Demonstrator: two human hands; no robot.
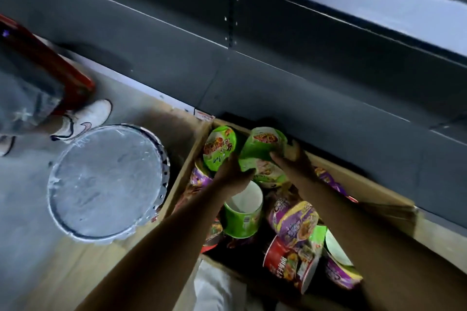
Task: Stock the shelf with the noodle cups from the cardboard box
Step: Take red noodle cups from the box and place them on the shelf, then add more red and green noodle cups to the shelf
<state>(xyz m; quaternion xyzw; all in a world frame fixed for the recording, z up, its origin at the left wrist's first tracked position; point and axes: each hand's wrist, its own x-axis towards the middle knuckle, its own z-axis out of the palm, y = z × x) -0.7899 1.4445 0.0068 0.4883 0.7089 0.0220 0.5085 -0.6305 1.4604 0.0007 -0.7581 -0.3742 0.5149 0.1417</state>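
Green cup point(262, 149) at the box's point(188, 159) far end — left hand point(233, 171) and right hand point(290, 159) curl round its sides. Probably light, thin-walled, crushable — best held by the wall, gently.

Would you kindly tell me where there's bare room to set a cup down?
Bare floor lies left of the round foil-covered tub, and bare shelf behind the cardboard box. The box itself is crowded with noodle cups.
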